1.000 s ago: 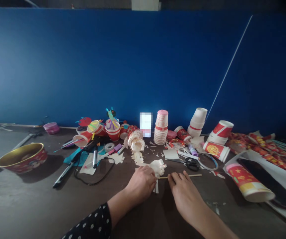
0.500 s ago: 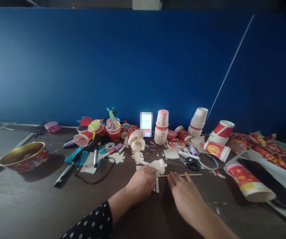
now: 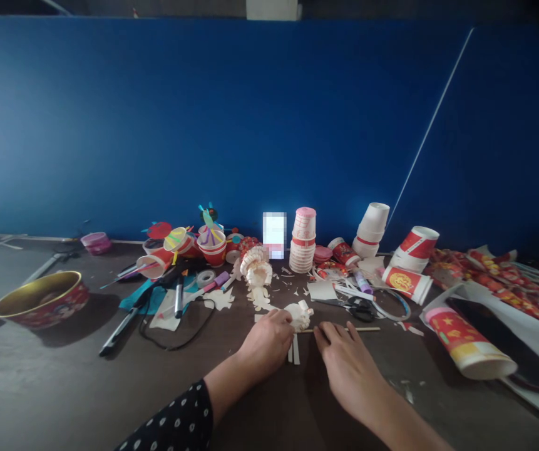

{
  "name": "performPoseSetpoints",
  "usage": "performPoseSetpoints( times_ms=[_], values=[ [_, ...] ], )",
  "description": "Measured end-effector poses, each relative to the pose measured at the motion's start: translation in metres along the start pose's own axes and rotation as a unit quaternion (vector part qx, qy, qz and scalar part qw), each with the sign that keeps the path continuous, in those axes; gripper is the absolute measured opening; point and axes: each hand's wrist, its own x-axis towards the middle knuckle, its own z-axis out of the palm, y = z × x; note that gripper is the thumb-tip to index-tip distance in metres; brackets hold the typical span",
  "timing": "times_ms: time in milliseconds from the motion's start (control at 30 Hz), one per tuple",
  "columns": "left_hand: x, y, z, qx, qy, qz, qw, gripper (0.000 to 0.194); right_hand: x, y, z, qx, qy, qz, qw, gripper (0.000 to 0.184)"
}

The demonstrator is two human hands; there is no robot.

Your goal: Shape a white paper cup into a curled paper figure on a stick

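Note:
My left hand (image 3: 266,344) is curled on the dark table, its fingers closed on a small white cut-paper cup piece (image 3: 298,314). My right hand (image 3: 344,363) lies beside it with fingers stretched flat, the fingertips resting on a thin wooden stick (image 3: 360,329) that runs right from the paper piece. Two white paper strips (image 3: 293,351) lie on the table between the two hands.
Black scissors (image 3: 360,308) and a purple glue stick (image 3: 363,283) lie behind the stick. Stacks of paper cups (image 3: 303,244) and decorated cups (image 3: 213,243) line the blue wall. A gold-rimmed red bowl (image 3: 39,299) sits left; a fallen red cup (image 3: 466,343) lies right; markers (image 3: 178,294) lie centre-left.
My left hand has edged slightly up toward the paper piece, and the right hand's fingers have drawn a little closer along the stick. Everything else holds still.

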Motion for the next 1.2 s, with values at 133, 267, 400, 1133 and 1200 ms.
performPoseSetpoints(
  times_ms=[133, 267, 400, 1133, 1200],
  values=[
    [0.0034, 0.0012, 0.0016, -0.026, 0.017, -0.047, 0.998, 0.022, 0.0018, -0.0001, -0.0009, 0.002, 0.007, 0.001, 1.0, 0.045],
    [0.0066, 0.0038, 0.0012, -0.032, 0.019, -0.079, 0.996, 0.017, 0.0024, 0.0009, 0.0006, 0.011, 0.014, -0.004, 1.0, 0.043],
    [0.0077, 0.0054, 0.0007, 0.012, 0.004, -0.077, 0.997, 0.018, 0.0019, 0.0024, 0.0008, 0.016, 0.015, -0.002, 1.0, 0.044],
    [0.007, 0.0081, 0.0017, -0.004, 0.019, -0.101, 0.995, 0.017, 0.0022, 0.0026, -0.0027, 0.027, -0.021, -0.019, 0.999, 0.048],
    [0.008, 0.0085, 0.0029, 0.009, 0.021, -0.1, 0.995, 0.018, 0.0026, 0.0025, -0.0026, 0.031, -0.021, -0.015, 0.999, 0.049]
  ],
)
